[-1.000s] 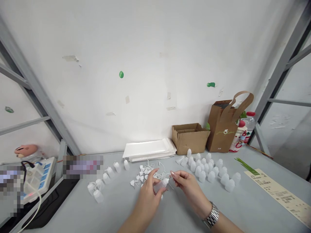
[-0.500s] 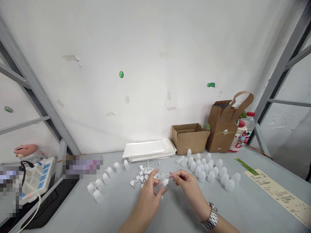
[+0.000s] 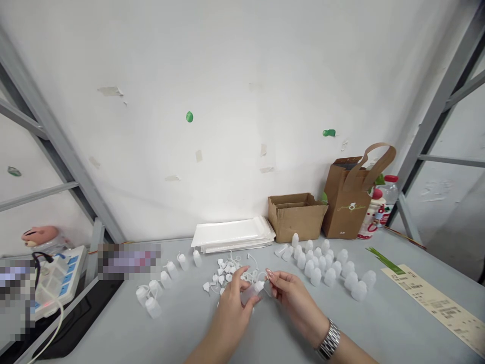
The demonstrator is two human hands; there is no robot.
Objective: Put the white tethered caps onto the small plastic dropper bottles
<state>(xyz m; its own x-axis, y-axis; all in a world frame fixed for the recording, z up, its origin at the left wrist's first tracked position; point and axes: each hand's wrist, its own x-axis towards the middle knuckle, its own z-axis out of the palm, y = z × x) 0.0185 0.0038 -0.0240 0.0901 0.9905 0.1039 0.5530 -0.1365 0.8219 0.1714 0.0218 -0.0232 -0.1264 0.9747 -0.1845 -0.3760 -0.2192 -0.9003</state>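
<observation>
So, far left there's a power strip point(image 3: 64, 283), then a loose line of small capped bottles point(image 3: 165, 279) stands on the grey bench point(image 3: 182, 313), their white tops on. Those look like the done ones to me.

Next along is a messy heap of white caps point(image 3: 229, 277) with thin tails going every which way, just behind the left hand point(image 3: 235, 304). That hand's fingers are curled round a small bottle point(image 3: 248, 293), gripping its body, tilted so the top leans over to the right. So the one being worked on sits right in the middle, up between the two hands, with a white top point(image 3: 258, 286) on it.

The right hand point(image 3: 290, 290) comes in from the other side, fingers pinched narrow at what looks like the thin strap point(image 3: 265, 275) by that top. Way too small to tell if it's seated. My read: the step in hand is fiddling the strap and cap into place. The next move probably calls for a firm left grip and a precise little push or tuck from the right; squeeze the soft-looking body too hard and it might twist.

Right of that there's a crowd of bare bottles point(image 3: 322, 262) with no white tops that I can see, so I'd guess plenty left. A printed paper strip point(image 3: 435, 298) lies at the far right.
</observation>
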